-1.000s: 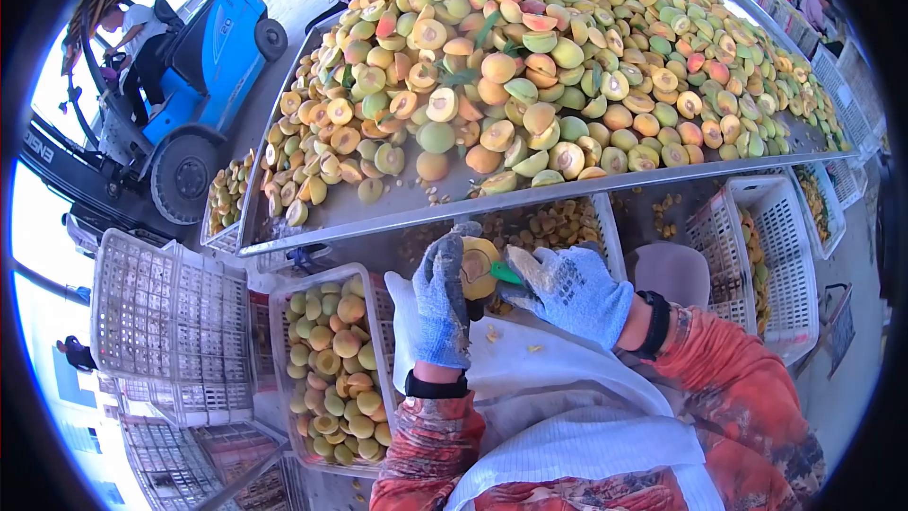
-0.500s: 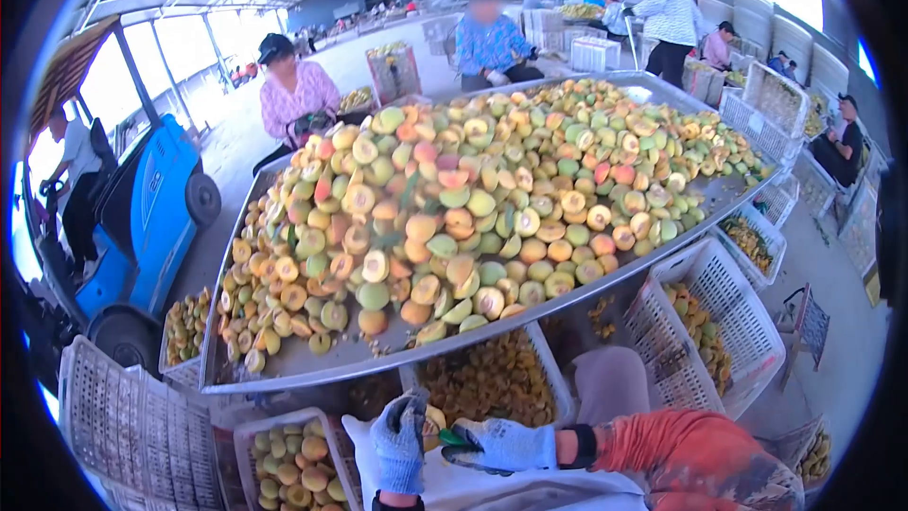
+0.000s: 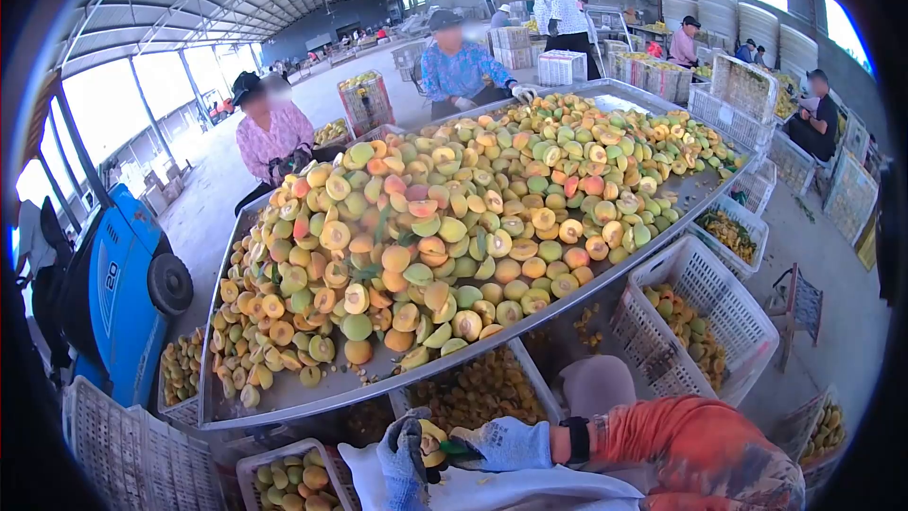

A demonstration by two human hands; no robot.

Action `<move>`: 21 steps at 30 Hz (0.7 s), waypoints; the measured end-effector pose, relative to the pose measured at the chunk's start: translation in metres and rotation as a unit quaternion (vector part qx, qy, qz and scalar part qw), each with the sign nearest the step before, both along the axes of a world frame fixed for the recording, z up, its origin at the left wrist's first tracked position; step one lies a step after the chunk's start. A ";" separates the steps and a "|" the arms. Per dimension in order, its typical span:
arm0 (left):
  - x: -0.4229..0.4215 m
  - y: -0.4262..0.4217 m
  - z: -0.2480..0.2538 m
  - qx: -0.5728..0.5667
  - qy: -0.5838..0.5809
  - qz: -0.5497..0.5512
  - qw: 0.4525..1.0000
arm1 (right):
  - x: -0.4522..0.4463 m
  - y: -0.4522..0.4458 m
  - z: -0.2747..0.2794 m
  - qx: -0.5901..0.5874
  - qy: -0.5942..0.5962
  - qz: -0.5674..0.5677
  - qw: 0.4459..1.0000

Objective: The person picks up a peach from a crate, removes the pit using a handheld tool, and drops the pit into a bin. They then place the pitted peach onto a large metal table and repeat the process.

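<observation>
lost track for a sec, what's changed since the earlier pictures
The view has tilted up. The blue forklift has rolled nearer the stacked crates, and the co-worker in blue has reached a hand toward the fruit pile. Nothing let go: the left hand still holds its fruit, the right hand its green tool.

1. The left glove (image 3: 402,462) is light blue knit, with dark grey, grimy-looking fingers.
2. The right glove (image 3: 515,443) is the same pale blue, with small dark specks across the back and duller, greyish fingers.
3. A plain black band (image 3: 576,440) circles the right wrist.
4. The right sleeve (image 3: 690,440) is loose, wrinkled and orange-red, with murky grey-brown patches toward its lower end.
5. A white cloth (image 3: 530,490), softly creased, covers the front of the body.
</observation>
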State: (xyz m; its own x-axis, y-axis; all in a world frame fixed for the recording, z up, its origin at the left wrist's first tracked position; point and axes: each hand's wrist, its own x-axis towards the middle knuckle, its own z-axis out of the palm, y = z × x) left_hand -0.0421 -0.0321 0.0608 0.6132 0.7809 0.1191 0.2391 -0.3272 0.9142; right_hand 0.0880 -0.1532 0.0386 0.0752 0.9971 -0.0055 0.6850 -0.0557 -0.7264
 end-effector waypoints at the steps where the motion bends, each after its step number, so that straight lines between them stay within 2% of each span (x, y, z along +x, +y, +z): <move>1: 0.002 -0.002 0.001 -0.120 -0.020 0.013 0.992 | 0.001 -0.001 -0.001 0.029 0.006 0.014 0.999; 2: 0.003 -0.004 0.002 -0.235 -0.043 0.041 0.970 | -0.005 0.000 -0.003 0.029 0.004 0.018 0.999; 3: 0.008 -0.004 -0.003 -0.135 -0.103 0.033 0.985 | -0.015 0.000 -0.005 -0.008 0.199 -0.010 0.980; 4: 0.010 -0.005 -0.005 -0.034 -0.161 0.027 0.986 | -0.022 0.001 -0.004 -0.048 0.387 -0.037 0.920; 5: 0.010 -0.006 -0.004 -0.036 -0.164 0.034 0.985 | -0.024 -0.001 0.001 -0.053 0.385 -0.032 0.921; 7: 0.010 -0.008 0.006 0.009 -0.120 0.028 0.992 | -0.028 -0.003 0.011 -0.132 0.609 -0.059 0.780; 8: 0.010 -0.006 0.003 0.009 -0.115 0.031 0.993 | -0.020 -0.001 0.006 -0.143 0.647 -0.032 0.748; 9: 0.014 -0.001 -0.005 -0.004 -0.122 0.023 0.992 | -0.014 0.004 -0.001 -0.162 0.663 -0.024 0.731; 10: 0.017 0.004 -0.012 -0.016 -0.131 0.022 0.991 | -0.011 0.005 -0.003 -0.143 0.601 -0.059 0.784; 11: 0.020 0.006 -0.014 -0.082 -0.130 0.034 0.988 | -0.010 0.009 -0.002 -0.127 0.535 -0.080 0.831; 12: 0.023 0.008 -0.019 -0.109 -0.120 0.058 0.985 | -0.012 0.011 -0.004 -0.064 0.365 -0.140 0.918; 13: 0.025 0.010 -0.025 -0.084 -0.125 0.066 0.986 | -0.015 0.013 -0.007 0.012 0.186 -0.183 0.965; 14: 0.030 0.015 -0.046 -0.130 -0.192 0.073 0.970 | -0.019 0.014 -0.001 0.049 0.070 -0.184 0.979; 15: 0.034 0.011 -0.041 -0.194 -0.218 0.085 0.953 | -0.023 0.014 0.000 0.094 -0.039 -0.182 0.978; 17: 0.042 0.005 -0.056 -0.129 -0.224 0.121 0.959 | -0.025 0.019 -0.023 0.069 0.011 -0.154 0.986; 18: 0.040 0.007 -0.061 -0.136 -0.208 0.120 0.961 | -0.026 0.021 -0.014 0.007 0.161 -0.137 0.977; 19: 0.036 0.012 -0.061 -0.146 -0.194 0.111 0.964 | -0.025 0.020 0.001 -0.063 0.299 -0.125 0.944; 20: 0.030 0.021 -0.055 -0.104 -0.092 0.076 0.987 | -0.024 0.020 0.005 -0.070 0.302 -0.106 0.945; 21: 0.028 0.030 -0.045 -0.066 0.012 0.036 0.997 | -0.024 0.019 0.008 -0.087 0.388 -0.100 0.912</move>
State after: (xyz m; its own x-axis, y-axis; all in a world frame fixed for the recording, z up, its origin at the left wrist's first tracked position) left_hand -0.0145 -0.0023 0.0155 0.5557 0.8314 -0.0016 0.2799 -0.1852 0.9420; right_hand 0.0644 -0.1344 0.0469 0.1619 0.9426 -0.2920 -0.0688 -0.2845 -0.9562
